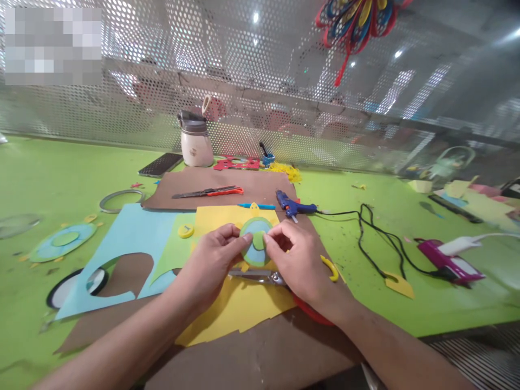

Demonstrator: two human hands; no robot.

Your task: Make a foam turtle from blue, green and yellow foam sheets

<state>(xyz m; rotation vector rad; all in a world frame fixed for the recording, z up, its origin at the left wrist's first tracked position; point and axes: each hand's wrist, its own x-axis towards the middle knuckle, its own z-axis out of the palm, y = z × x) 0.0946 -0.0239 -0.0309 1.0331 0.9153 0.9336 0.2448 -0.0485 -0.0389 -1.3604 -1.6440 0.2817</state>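
Both hands pinch one layered foam disc held between them: left hand fingertips grip its left rim, right hand thumb and forefinger press the small green circle at its centre. It looks light, thin and bendy, so an edge grip suits it.

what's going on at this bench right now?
A person holds a round foam craft piece with both hands over a yellow sheet. The left hand pinches its left edge; the right hand presses a small green piece at its middle. Scissors lie just under the hands. A blue glue gun with its cord and a second pair of scissors rest farther back on brown paper. A light blue sheet with cut-outs lies to the left.
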